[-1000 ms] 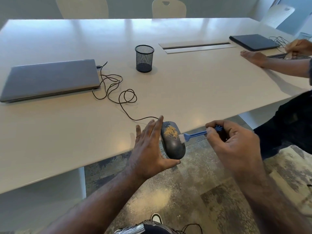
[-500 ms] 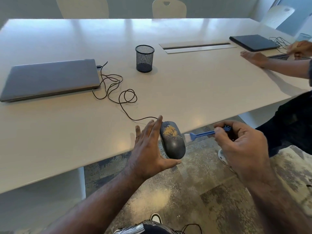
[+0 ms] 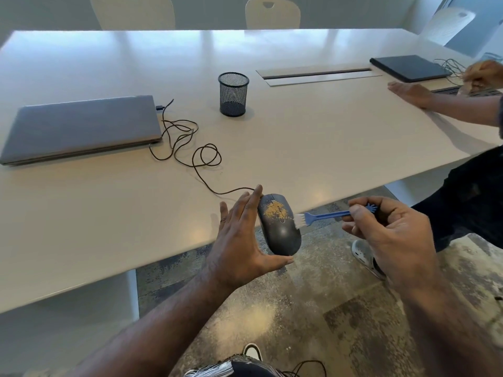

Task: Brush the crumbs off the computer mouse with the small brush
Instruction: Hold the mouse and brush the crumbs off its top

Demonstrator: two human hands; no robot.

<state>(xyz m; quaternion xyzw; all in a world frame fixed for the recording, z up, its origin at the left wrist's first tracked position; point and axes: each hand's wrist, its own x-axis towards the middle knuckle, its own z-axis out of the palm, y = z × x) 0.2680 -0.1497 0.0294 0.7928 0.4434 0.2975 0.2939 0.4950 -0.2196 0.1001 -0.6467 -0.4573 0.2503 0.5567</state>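
change: brush head sat on the mouse's right flank 1.0 s ago, pulled clear to the right at 0.5 s ago, now its bristles are back touching the flank. One stroke cycle done; crumb patch looks about the same size, so little has been cleared yet.
your left hand [image 3: 239, 238]: grip wide, fingers straight along the mouse's left side, thumb under its rear end. You're cradling it, not clenching. No shift across the frames.
your right hand [image 3: 392, 235]: grip closed to a pinch on the brush handle, near its far end.
small brush [image 3: 324, 215]: one. Blue handle, white bristles, roughly level, pointing left at the mouse.
computer mouse [image 3: 280, 227]: one. Dark, held up at the near edge of the worktop [image 3: 313, 148], half over the floor. Its cable [image 3: 190, 148] runs back in loose loops to the laptop.
crumbs [image 3: 276, 209]: one tan patch on the top front, above and left of where the bristles touch. My read: your next stroke needs to start higher to reach it.
farther back: grey laptop [image 3: 81, 129], closed, one; mesh cup [image 3: 233, 94], one; dark laptop [image 3: 409, 67], closed, far right, one.
other person: two hands on the far right of the worktop, well apart from your work.
chairs: three backs visible beyond the worktop.
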